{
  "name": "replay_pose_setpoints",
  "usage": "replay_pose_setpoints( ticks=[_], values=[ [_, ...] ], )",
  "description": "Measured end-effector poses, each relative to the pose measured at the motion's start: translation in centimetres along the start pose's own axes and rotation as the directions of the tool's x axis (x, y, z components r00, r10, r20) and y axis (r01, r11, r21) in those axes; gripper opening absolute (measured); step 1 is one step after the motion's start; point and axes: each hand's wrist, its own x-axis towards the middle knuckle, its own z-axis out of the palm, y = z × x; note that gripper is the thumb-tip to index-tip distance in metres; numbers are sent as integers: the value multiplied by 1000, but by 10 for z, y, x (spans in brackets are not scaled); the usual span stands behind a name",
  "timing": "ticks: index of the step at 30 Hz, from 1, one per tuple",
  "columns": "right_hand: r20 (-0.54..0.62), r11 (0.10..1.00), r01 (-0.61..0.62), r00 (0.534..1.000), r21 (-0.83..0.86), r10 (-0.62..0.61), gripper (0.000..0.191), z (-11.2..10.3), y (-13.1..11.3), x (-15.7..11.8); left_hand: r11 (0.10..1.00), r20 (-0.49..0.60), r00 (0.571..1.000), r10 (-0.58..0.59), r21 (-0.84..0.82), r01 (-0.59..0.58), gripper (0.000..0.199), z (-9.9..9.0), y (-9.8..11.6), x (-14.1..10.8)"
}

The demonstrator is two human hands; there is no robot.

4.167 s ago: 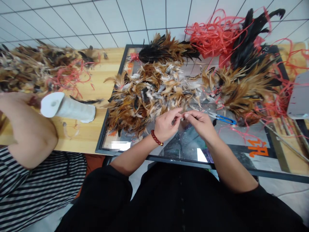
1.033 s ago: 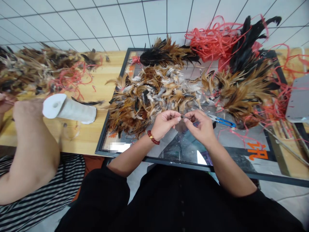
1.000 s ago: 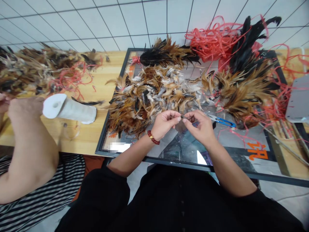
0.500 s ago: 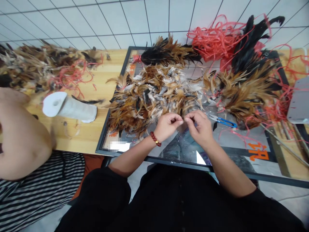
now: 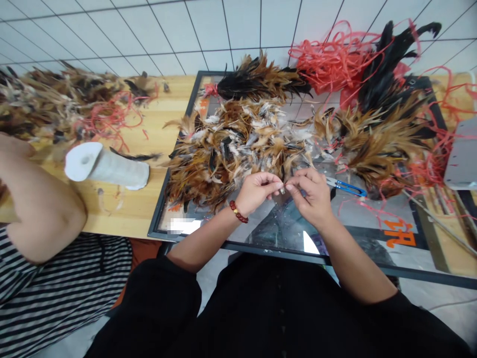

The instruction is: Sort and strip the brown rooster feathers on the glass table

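Observation:
My left hand [image 5: 260,193], with a red bead bracelet above it, is pinched closed at the near edge of a brown and white feather pile [image 5: 238,149]. Fingertip to fingertip with it, my right hand [image 5: 311,195] is closed too. Something small and pale shows between the fingertips, too small to name. Just right of my right hand lie blue-handled snips [image 5: 350,189]. Brown feathers [image 5: 380,139] are bunched beyond the snips, and a dark feather bundle [image 5: 261,79] tied with red strip lies behind the pile.
Red plastic strips [image 5: 331,64] are heaped at the back. A black-framed glass panel [image 5: 261,233] lies under my hands. On the left are a white roll [image 5: 115,166], more feathers [image 5: 48,104] and a co-worker's bare arm [image 5: 44,209]. A grey box [image 5: 461,156] stands far right.
Both hands have shifted slightly, their fingertips remain together, and a small pale bit now shows between them. The co-worker's arm has changed its bend at the left.

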Motion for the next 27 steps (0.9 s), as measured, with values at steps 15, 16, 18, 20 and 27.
replay_pose_setpoints(
  ticks=[15,16,18,20,27],
  values=[
    [45,976,75,995,204,-86,24,7,4,2,907,8,948,319,289,-307,12,2,-5,-4],
    [58,978,58,996,199,-70,26,10,5,1,852,19,922,387,374,-366,11,2,-7,-5],
    [81,983,-5,997,182,-10,26,17,8,0,726,38,858,512,515,-456,10,1,-13,-5],
    [106,980,-76,993,184,57,24,20,8,0,612,61,794,605,603,-512,10,0,-17,-5],
    [196,922,-265,957,283,215,19,16,3,4,347,160,631,759,721,-599,7,-2,-15,-6]
  ],
)
